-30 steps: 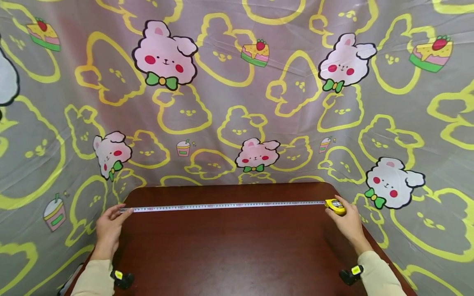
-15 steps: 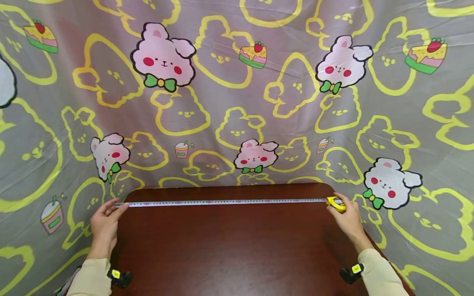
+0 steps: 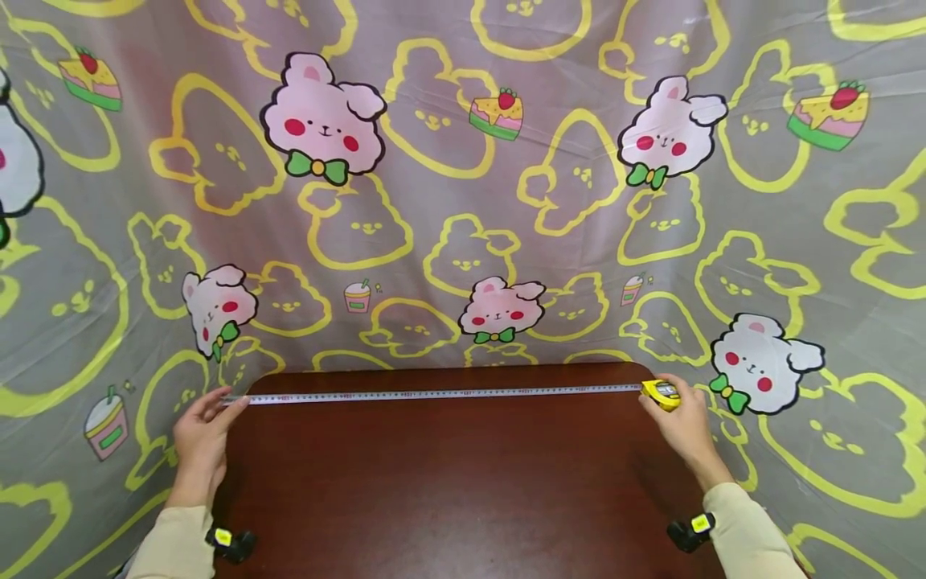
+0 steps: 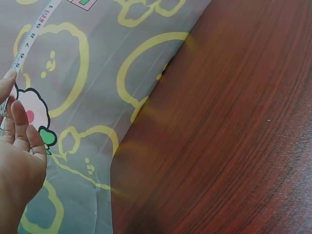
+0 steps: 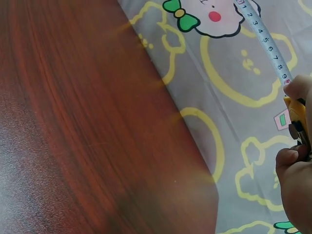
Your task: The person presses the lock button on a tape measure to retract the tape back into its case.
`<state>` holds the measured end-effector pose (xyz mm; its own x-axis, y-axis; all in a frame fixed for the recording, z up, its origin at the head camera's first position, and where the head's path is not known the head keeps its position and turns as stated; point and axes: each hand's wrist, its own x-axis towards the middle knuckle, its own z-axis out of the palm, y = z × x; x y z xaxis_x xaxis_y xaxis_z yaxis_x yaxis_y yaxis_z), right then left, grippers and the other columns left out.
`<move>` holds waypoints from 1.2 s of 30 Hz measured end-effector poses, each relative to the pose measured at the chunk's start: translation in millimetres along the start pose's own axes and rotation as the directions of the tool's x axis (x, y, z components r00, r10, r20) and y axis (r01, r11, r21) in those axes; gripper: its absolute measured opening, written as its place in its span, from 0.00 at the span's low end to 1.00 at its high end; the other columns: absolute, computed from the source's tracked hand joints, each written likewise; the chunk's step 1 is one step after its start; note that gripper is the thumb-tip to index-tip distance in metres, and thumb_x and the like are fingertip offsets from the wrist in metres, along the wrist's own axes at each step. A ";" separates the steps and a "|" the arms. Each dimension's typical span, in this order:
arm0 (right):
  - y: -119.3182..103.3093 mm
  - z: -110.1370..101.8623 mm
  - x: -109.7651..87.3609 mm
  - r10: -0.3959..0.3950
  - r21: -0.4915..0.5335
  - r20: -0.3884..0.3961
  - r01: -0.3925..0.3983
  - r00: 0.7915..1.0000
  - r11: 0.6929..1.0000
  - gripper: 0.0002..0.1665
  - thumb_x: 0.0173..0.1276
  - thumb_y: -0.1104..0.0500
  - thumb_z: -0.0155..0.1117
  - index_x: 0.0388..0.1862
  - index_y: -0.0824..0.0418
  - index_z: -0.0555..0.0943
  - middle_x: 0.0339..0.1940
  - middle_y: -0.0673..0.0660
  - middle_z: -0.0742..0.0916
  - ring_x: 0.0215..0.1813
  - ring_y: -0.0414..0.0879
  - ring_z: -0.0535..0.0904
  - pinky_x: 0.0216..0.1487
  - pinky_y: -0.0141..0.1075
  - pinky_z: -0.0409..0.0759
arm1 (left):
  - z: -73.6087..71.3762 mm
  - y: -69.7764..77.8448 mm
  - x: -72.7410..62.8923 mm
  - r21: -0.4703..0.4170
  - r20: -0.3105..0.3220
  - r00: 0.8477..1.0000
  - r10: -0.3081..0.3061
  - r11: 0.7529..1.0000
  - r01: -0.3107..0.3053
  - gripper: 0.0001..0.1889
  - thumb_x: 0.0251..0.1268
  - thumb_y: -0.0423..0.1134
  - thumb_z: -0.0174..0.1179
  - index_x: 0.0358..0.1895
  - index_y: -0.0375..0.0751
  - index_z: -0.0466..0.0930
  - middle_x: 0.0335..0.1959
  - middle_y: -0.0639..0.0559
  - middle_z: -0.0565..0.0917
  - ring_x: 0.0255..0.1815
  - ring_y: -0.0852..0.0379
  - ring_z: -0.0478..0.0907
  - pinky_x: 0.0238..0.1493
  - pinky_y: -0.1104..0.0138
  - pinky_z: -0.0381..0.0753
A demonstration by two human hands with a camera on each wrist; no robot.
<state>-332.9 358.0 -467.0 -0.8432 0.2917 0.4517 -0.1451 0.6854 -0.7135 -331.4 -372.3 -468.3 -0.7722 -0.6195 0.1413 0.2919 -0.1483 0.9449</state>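
A yellow tape measure [image 3: 661, 395] sits in my right hand [image 3: 684, 426], thumb and fingers gripping its case. Its white blade [image 3: 434, 395] runs out nearly level across the far part of the brown table to the left. My left hand [image 3: 201, 438] pinches the blade's free end between thumb and fingers at the table's far left. In the left wrist view, the numbered blade [image 4: 30, 41] rises from the fingertips of the left hand [image 4: 22, 161]; its very tip is hidden. The right wrist view shows the yellow case [image 5: 296, 114] partly covered by the right hand [image 5: 297, 190].
The brown wooden table [image 3: 448, 482] has rounded far corners. A grey curtain [image 3: 427, 185] printed with rabbits, cakes and cups hangs behind it and along both sides. A small black device with a yellow label is strapped at each wrist.
My left hand has moved slightly left and up with the blade's end, and the right hand a little to the right. Slightly more blade is drawn out; both grips stay the same.
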 end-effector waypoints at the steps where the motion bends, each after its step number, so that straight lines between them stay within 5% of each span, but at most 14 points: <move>1: -1.1 -0.2 0.5 -0.005 0.003 0.000 0.005 1.000 1.000 0.34 0.68 0.56 0.74 0.68 0.67 0.73 0.52 0.73 0.70 0.52 0.65 0.66 0.45 0.50 0.69 | -0.6 -0.3 0.5 -0.012 -0.004 1.000 0.004 1.000 -0.004 0.16 0.55 0.28 0.78 0.46 0.44 0.89 0.33 0.57 0.85 0.36 0.61 0.77 0.33 0.76 0.76; 9: -4.0 -1.0 4.9 -0.039 0.055 0.002 0.039 0.999 0.998 0.32 0.68 0.62 0.71 0.68 0.70 0.72 0.51 0.75 0.70 0.53 0.66 0.64 0.46 0.51 0.64 | -1.4 1.1 2.0 -0.065 0.028 0.999 0.041 0.997 -0.039 0.14 0.56 0.23 0.76 0.44 0.42 0.89 0.30 0.57 0.86 0.33 0.62 0.78 0.32 0.76 0.76; 16: -5.6 -5.5 4.8 -0.040 0.065 0.078 0.035 0.996 0.997 0.32 0.73 0.61 0.67 0.70 0.71 0.68 0.53 0.76 0.68 0.55 0.67 0.62 0.47 0.51 0.65 | -1.7 4.5 2.6 -0.109 0.041 0.998 0.039 0.993 -0.035 0.14 0.57 0.21 0.73 0.44 0.39 0.89 0.30 0.54 0.85 0.31 0.62 0.78 0.32 0.76 0.79; 28: -12.1 -6.1 4.0 -0.082 0.046 0.190 0.075 0.978 0.996 0.35 0.77 0.55 0.66 0.73 0.70 0.66 0.57 0.75 0.68 0.55 0.65 0.64 0.47 0.49 0.70 | -3.1 7.8 -0.2 -0.015 0.047 0.999 0.009 1.000 -0.008 0.16 0.57 0.28 0.77 0.48 0.44 0.88 0.30 0.57 0.83 0.33 0.62 0.76 0.33 0.76 0.76; 36: -15.1 -2.6 1.5 -0.105 0.048 0.154 0.099 0.982 0.994 0.34 0.74 0.58 0.68 0.71 0.71 0.68 0.56 0.77 0.68 0.56 0.68 0.65 0.50 0.54 0.67 | -0.1 8.2 -8.6 0.042 0.050 0.998 0.038 0.998 -0.041 0.14 0.58 0.29 0.77 0.45 0.45 0.88 0.28 0.59 0.82 0.34 0.61 0.73 0.32 0.76 0.73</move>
<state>-330.6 349.8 -454.2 -0.8928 0.1114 0.4364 -0.2527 0.6782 -0.6900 -322.3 -368.3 -461.8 -0.7874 -0.5857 0.1920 0.2991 -0.0906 0.9499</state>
